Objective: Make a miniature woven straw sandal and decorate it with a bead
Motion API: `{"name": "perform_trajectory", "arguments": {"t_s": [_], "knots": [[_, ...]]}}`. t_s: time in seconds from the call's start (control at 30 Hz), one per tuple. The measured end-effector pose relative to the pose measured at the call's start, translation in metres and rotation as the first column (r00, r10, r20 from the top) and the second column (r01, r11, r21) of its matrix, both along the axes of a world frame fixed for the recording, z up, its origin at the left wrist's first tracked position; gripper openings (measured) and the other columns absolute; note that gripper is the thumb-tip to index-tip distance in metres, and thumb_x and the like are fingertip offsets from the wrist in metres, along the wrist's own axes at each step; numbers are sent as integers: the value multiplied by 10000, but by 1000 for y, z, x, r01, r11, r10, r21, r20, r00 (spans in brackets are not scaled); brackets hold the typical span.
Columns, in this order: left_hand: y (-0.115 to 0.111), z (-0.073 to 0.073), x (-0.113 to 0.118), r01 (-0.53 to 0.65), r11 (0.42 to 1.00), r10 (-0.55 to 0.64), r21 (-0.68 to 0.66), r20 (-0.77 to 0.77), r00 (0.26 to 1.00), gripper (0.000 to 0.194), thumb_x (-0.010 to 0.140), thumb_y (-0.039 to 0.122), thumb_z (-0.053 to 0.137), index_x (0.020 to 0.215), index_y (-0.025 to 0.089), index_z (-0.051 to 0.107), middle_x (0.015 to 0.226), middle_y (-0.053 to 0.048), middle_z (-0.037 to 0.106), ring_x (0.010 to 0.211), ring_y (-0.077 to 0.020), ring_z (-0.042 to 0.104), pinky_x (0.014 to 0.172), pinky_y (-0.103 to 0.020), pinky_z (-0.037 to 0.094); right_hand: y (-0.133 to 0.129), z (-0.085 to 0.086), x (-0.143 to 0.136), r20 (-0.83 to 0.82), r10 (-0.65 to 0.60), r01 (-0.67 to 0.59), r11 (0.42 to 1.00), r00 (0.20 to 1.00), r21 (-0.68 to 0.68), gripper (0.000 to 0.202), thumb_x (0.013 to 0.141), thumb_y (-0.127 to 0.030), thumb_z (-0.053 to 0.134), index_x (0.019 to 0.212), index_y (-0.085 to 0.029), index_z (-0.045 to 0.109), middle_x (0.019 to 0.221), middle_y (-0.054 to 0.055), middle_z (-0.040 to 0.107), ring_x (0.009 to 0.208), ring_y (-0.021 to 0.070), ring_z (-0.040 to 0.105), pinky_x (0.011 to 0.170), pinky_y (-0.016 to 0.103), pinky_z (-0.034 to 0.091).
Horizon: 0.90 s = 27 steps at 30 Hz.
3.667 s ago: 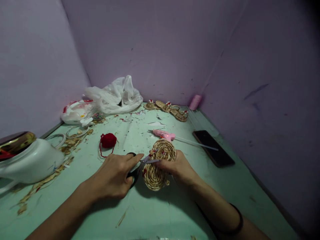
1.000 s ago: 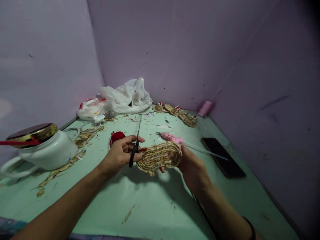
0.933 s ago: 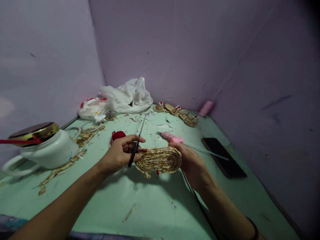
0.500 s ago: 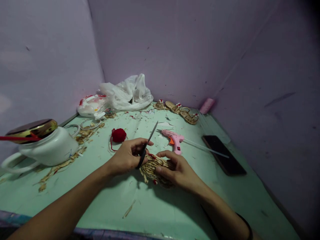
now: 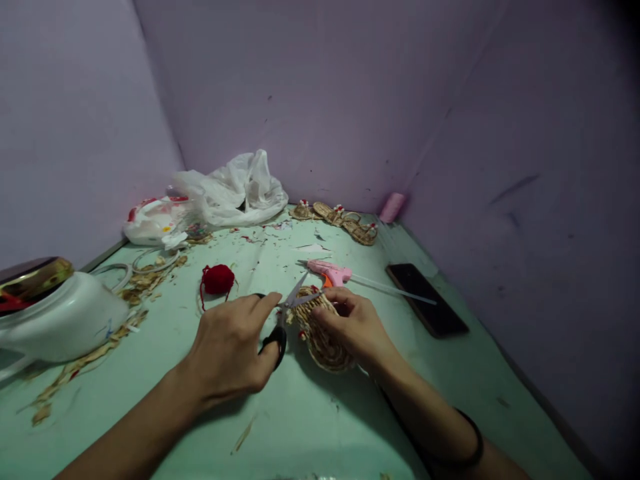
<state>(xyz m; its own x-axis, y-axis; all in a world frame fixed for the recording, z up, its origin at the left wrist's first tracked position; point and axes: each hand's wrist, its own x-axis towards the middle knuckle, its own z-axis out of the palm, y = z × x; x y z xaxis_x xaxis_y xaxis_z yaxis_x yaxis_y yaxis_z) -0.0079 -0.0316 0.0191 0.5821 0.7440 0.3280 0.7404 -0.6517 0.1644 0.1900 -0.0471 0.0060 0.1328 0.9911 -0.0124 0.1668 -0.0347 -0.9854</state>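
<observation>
You've got scissors [image 5: 285, 308] spread in your left hand [image 5: 234, 348], coiled straw oval [image 5: 324, 345] pinched in your right hand [image 5: 361, 330], near side of pink glue gun [image 5: 336, 273]. Oval looks formed; loose end [image 5: 290, 319], red bits [image 5: 314, 289] still on.

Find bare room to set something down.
Mostly bare: table between left forearm and right forearm, except a straw strand; also between right forearm and phone. Crowded: around the scissors; left side, with white pot and scraps; back, with plastic bag and sandals.
</observation>
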Motion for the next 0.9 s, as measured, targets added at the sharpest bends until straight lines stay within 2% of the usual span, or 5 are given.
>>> {"name": "perform_trajectory", "arguments": {"t_s": [0.1,0.2,0.4,0.67,0.9], "knots": [[-8,-1,10,-21,1000,20,-10,-138,990,512,721,273,461,1214,134,476,838,-96,627,731,-260,595,636,-397,466,1,-2,-3,115,-38,21,989,993,144,113,643,-219,617,738,-172,656,800,30,616,751,170,567,679,297,460],[-10,0,16,-32,999,25,-36,-171,985,553,733,259,437,1271,134,431,825,-83,628,731,-256,602,634,-391,470,-2,0,-6,196,-17,-28,975,981,221,124,648,-186,607,756,-169,666,830,40,598,799,176,556,695,293,448],[-8,4,15,-80,991,54,-103,-230,972,563,752,272,412,1298,133,413,839,-94,641,727,-257,618,618,-389,469,-9,3,-10,283,68,-140,959,957,246,118,670,-124,585,739,-168,671,811,46,573,808,174,535,699,284,440],[-12,4,17,-91,983,33,-157,-338,941,596,762,214,362,1336,58,341,908,-143,634,751,-259,617,639,-391,468,-13,1,-14,299,54,-134,959,953,252,100,675,-115,589,708,-171,665,770,34,552,770,163,524,696,287,428],[-12,4,18,-101,974,21,-202,-365,931,600,753,159,344,1346,67,320,895,-134,631,732,-238,612,637,-371,461,-12,1,-13,275,68,-134,964,959,229,97,666,-108,588,677,-167,664,733,18,535,724,148,519,656,273,427]]}}
